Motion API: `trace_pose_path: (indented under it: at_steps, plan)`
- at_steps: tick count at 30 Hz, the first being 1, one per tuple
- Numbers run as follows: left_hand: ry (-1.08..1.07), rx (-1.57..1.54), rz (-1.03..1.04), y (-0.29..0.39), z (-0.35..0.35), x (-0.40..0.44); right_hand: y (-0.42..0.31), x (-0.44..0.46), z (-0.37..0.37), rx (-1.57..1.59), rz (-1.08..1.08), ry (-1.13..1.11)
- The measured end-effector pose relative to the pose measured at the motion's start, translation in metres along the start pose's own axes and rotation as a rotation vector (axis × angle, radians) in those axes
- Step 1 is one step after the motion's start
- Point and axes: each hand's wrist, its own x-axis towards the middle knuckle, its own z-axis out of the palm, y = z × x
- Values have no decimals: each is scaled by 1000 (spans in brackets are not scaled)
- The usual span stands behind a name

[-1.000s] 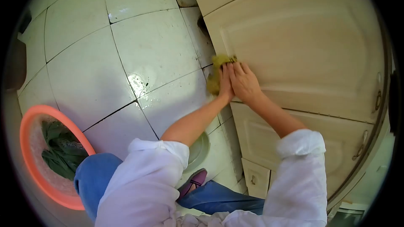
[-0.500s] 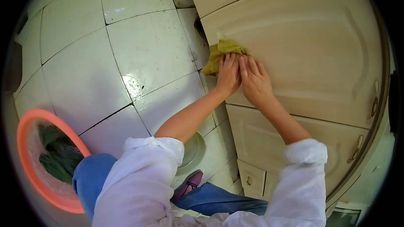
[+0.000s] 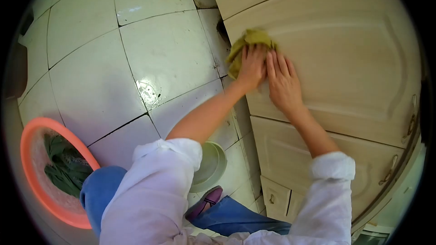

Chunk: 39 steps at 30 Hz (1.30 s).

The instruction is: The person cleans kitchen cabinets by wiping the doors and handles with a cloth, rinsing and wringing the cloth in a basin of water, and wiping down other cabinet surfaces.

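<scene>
A yellow-green cloth [image 3: 254, 37] is bunched against the lower edge of a pale wooden cabinet door [image 3: 336, 59]. My left hand [image 3: 252, 69] holds the cloth against the door, its fingertips partly sunk in the folds and slightly blurred. Just beside it, my right hand [image 3: 285, 84] lies flat on the door with fingers stretched out, the tips close to the cloth's edge. I cannot tell whether those tips touch the cloth.
Left of my arms is a pink-rimmed basin [image 3: 32, 190] with dark green fabric [image 3: 66, 168] in sudsy water. A pale round basin [image 3: 210, 165] stands near my foot. White floor tiles [image 3: 168, 54] bear wet spots. Metal handles [image 3: 388, 170] project from the cabinet doors.
The cloth and my left hand have shifted slightly up and right along the door, and the cloth is more bunched. My right hand has moved a little right, leaving a wider gap between the hands.
</scene>
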Motion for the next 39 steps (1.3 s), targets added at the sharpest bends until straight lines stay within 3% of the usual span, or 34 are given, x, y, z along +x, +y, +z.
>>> trace_pose_path:
  at_steps: [2,4,7,9,10,11,13,15,16,18,20,22,23,24,26,27,28,29,30,32,34,36,37,39]
  plan:
    - [141,104,20,-32,17,21,6,42,20,-67,-33,127]
    - [67,-112,-342,-31,-4,54,7,81,42,-22,-32,130]
    - [88,-24,-371,-67,1,59,4,108,58,-81,-56,128]
    - [91,5,-160,-77,-7,59,7,107,61,-39,-68,190]
    - [82,-3,-157,-69,-3,54,5,100,58,-41,-59,183]
    - [114,-314,-402,-60,-1,48,4,93,59,-103,-65,149]
    - [129,-765,-536,-69,23,20,-3,86,57,-168,-64,118]
    - [142,-1104,-645,-61,43,-15,-20,58,49,-132,-110,-243]
    - [129,-1229,-683,-49,52,-36,-28,36,57,-140,-108,-158]
    - [104,-1237,-733,-13,61,-81,-37,-12,61,-141,-123,-84]
    - [-32,-764,-707,-14,104,-134,-45,-49,50,-126,-142,-139]
    - [40,-957,-928,23,94,-153,-53,-80,46,-118,-144,-186]
    - [196,-1402,-1158,57,74,-151,-52,-93,42,-1,-126,-232]
    - [198,-1411,-1159,76,71,-159,-50,-107,36,116,-109,-281]
    - [-154,-483,-815,104,68,-170,-44,-123,10,115,-109,-370]
    - [-153,-486,-816,113,62,-173,-42,-130,1,127,-109,-450]
    - [-159,-358,-620,120,59,-176,-39,-139,-1,125,-110,-453]
    - [-162,-234,-427,125,56,-175,-35,-147,-2,98,-101,-345]
    - [-167,-241,-431,123,51,-171,-33,-153,-5,72,-86,-240]
    - [-248,-693,-781,105,50,-160,-38,-143,11,63,-103,-245]
    - [-152,-697,-730,70,79,-177,-53,-119,29,58,-108,-242]
    - [208,-1951,-1096,50,68,-174,-66,-99,51,118,-67,-275]
    - [186,-1813,-1239,71,37,-154,-67,-101,53,124,-61,-269]
    - [183,-1624,-1185,80,47,-160,-68,-108,53,206,-13,-232]
